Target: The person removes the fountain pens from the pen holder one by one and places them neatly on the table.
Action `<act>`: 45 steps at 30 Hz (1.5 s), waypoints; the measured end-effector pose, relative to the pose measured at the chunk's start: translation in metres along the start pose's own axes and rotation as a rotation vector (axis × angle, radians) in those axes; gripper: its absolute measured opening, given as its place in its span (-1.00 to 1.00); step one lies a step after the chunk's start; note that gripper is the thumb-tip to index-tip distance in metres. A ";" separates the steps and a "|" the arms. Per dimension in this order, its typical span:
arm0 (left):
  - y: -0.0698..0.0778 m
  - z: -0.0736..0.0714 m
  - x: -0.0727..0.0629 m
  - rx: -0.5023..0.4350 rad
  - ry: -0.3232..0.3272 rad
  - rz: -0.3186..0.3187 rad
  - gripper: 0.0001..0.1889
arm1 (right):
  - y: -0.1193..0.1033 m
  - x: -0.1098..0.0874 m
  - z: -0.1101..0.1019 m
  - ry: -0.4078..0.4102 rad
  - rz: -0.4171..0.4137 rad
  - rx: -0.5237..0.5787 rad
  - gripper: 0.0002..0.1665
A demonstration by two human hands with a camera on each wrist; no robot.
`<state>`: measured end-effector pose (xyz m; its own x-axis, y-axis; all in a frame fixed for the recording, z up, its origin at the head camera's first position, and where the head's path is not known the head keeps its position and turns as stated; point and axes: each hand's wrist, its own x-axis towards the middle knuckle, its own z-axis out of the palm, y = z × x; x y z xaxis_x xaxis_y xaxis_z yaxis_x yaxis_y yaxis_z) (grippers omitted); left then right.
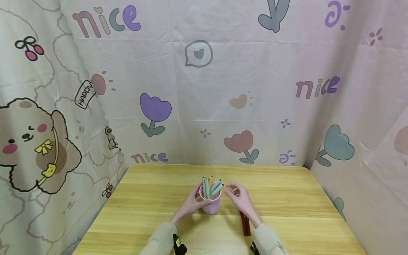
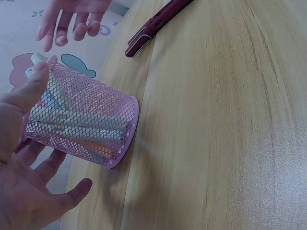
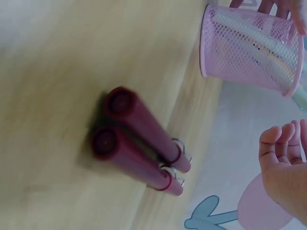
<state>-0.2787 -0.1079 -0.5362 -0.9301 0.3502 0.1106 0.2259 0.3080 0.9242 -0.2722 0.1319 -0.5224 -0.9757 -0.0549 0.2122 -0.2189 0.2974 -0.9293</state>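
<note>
A pink mesh pen holder (image 1: 213, 207) stands on the wooden table with several pastel pens (image 1: 207, 188) in it, their ends sticking out above the rim. My left hand (image 1: 192, 203) grips the holder from its left side. In the left wrist view the thumb lies near the rim of the mesh holder (image 2: 88, 103), and some fingers pass behind it. Just right of the pen ends, my right hand (image 1: 241, 199) hovers with loosely curled fingers and nothing held. Two dark red pens (image 3: 144, 139) lie side by side on the table, partly behind the right wrist in the head view.
The light wooden table (image 1: 153, 184) ends at a patterned curtain (image 1: 197, 106) behind and on both sides. Black straps (image 1: 179, 245) show on the wrists near the table's front.
</note>
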 end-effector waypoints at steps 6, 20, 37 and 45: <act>0.001 0.001 -0.001 -0.003 0.004 0.008 -0.02 | -0.005 0.005 0.007 -0.010 0.003 -0.006 -0.65; 0.001 0.001 -0.002 0.000 0.005 -0.003 -0.05 | -0.005 0.017 0.014 0.043 -0.012 -0.073 -0.73; 0.004 0.000 -0.002 -0.042 0.012 0.003 -0.07 | -0.011 0.018 0.019 0.059 -0.045 -0.100 -0.88; 0.004 0.000 -0.002 -0.035 0.015 -0.012 -0.06 | -0.013 0.013 0.018 0.099 -0.035 0.054 -0.84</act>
<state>-0.2756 -0.1078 -0.5328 -0.9369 0.3335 0.1043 0.2044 0.2810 0.9377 -0.2822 0.1103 -0.5130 -0.9620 0.0311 0.2711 -0.2556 0.2455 -0.9351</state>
